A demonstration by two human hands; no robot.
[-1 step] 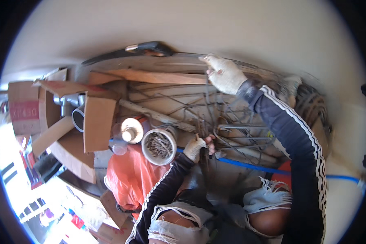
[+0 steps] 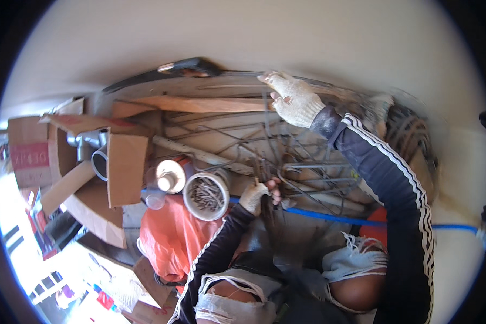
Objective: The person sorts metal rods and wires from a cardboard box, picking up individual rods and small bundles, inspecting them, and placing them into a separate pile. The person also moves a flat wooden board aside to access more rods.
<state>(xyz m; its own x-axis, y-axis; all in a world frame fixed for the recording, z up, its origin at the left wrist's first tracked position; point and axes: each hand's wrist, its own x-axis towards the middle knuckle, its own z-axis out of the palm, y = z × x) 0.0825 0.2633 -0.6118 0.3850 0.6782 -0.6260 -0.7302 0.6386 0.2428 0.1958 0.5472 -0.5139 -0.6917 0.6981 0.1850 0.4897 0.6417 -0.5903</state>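
Note:
My left hand (image 2: 255,198), in a fingerless pale work glove, is closed around a bunch of thin steel rods (image 2: 268,210) low in front of me. My right hand (image 2: 297,100), gloved alike, reaches far forward near the wall. Its fingers point left, apart from the thumb, and I see nothing gripped in them. An upright bent rod (image 2: 267,116) stands just beside that thumb. Around both hands lie several bent steel rods (image 2: 313,166) in a tangle. Left of my left hand stands a white bucket (image 2: 224,181) filled with nails or short metal pieces (image 2: 206,195).
Beside the bucket are a round-topped can (image 2: 171,175) and an orange plastic bag (image 2: 173,237). Cardboard boxes (image 2: 127,170) with pipe fittings stand left. A handsaw (image 2: 197,67), a wooden plank (image 2: 200,103) and coiled wire (image 2: 413,132) line the wall. A blue pipe (image 2: 329,217) crosses behind my knees.
The whole view has shifted slightly, so most things sit a little further left. My right hand's fingers look a bit more stretched. My left hand keeps its hold on the rods.

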